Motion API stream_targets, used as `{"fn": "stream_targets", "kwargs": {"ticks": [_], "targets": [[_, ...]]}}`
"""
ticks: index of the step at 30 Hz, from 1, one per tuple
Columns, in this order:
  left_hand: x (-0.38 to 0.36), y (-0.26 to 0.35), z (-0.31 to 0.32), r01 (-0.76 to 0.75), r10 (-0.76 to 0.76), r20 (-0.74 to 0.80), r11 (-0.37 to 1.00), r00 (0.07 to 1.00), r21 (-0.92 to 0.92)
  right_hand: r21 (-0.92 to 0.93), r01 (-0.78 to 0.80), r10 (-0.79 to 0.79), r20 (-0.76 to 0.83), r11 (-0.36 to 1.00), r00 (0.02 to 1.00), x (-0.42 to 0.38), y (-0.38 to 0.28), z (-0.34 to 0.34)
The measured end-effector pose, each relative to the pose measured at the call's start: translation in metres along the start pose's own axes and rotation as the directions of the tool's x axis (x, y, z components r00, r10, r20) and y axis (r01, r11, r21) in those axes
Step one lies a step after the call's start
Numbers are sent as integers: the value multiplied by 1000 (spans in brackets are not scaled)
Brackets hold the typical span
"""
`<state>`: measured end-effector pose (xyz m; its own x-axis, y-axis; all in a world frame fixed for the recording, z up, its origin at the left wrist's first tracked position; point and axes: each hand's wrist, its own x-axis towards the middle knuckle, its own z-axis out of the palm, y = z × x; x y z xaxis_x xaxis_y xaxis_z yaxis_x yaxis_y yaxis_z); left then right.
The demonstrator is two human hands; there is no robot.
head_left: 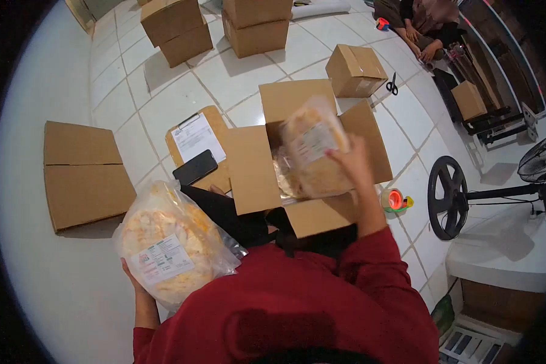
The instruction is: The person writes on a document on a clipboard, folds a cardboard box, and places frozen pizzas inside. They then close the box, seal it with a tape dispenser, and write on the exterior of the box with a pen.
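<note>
My right hand (353,162) grips a clear plastic bag of pale yellow-orange food (306,130) with a white label; the bag is slightly blurred. It is over the mouth of an open cardboard box (253,173), whose flaps are spread outward. Inside the box, partly hidden, another shiny clear bag (286,171) shows. At the lower left, my left hand (134,276) holds a larger clear bag of round, flat, pale orange food (185,233), also labelled, against my side. Most of that hand's fingers are behind the bag.
A clipboard with papers (194,138) and a black phone (195,167) lie left of the box. Closed cartons (88,182) stand around. Scissors (392,84), tape rolls (395,199) and a fan (448,197) are right. Another person (428,24) sits at the far right.
</note>
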<state>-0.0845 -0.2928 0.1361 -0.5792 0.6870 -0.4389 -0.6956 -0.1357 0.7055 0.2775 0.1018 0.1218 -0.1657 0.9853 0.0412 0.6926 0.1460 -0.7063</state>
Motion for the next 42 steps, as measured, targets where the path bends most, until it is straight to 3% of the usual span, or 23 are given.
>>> {"fn": "stream_targets", "kwargs": {"ticks": [1, 3, 4, 6, 10, 12, 19, 21, 25, 27, 28, 33, 37, 38, 40, 41, 42], "targets": [[1, -1, 2, -15, 15, 8, 1000, 1000, 9, -87, 72, -81, -102, 994, 992, 0, -11, -26], [5, -1, -6, -8, 7, 20, 1000, 1000, 14, 107, -44, 43, 12, 993, 999, 3, -28, -74], [6, -2, -9, -3, 2, 35, 1000, 999, 15, 104, -54, 53, 13, 993, 999, 1, -33, -88], [6, -3, -3, 0, -1, 31, 1000, 1000, 14, 95, -57, 68, -118, 994, 991, -4, -37, -107], [1, -5, 17, 2, -6, 73, 999, 997, 54, 11, -78, 79, -181, 997, 980, -11, -27, -117], [1, -3, 22, 9, -12, 56, 998, 998, 66, 117, -147, 162, -136, 982, 977, -15, -24, -116], [1, -3, 28, 14, -13, -17, 998, 1000, 62, 298, -179, 204, -56, 938, 977, -13, -17, -103], [1, -3, 28, 13, -11, -29, 998, 1000, 57, 482, -264, 274, 52, 835, 960, -11, -26, -105], [2, -4, 27, 11, -9, -43, 999, 999, 47, 549, -362, 327, 164, 754, 931, -4, -15, -103], [4, -5, 26, 6, -4, -49, 999, 999, 40, 546, -454, 333, 310, 704, 890, 0, 4, -88], [4, -4, 25, 5, -4, -51, 999, 999, 33, 441, -394, 298, 273, 806, 915, 2, 8, -80], [6, -3, 21, -7, 7, -71, 1000, 997, 4, 196, -299, 271, 156, 934, 950, 13, 3, -85], [7, -5, 23, -24, 21, -91, 999, 996, -33, 315, -378, 293, 287, 870, 912, 18, -2, -77], [7, -6, 21, -18, 15, -71, 999, 997, -38, 186, -216, 188, 158, 958, 969, 16, -4, -69], [3, -4, 15, 5, -6, -11, 999, 1000, -44, -82, 111, -113, -28, 990, 993, 11, -21, -38], [4, -2, 8, 59, -56, 44, 996, 997, -65, 20, 60, -62, 77, 998, 995, 4, -51, -32], [-1, 1, 3, 119, -111, 94, 989, 989, -82, 253, -3, -60, 242, 967, 968, -7, -75, -19]]}}
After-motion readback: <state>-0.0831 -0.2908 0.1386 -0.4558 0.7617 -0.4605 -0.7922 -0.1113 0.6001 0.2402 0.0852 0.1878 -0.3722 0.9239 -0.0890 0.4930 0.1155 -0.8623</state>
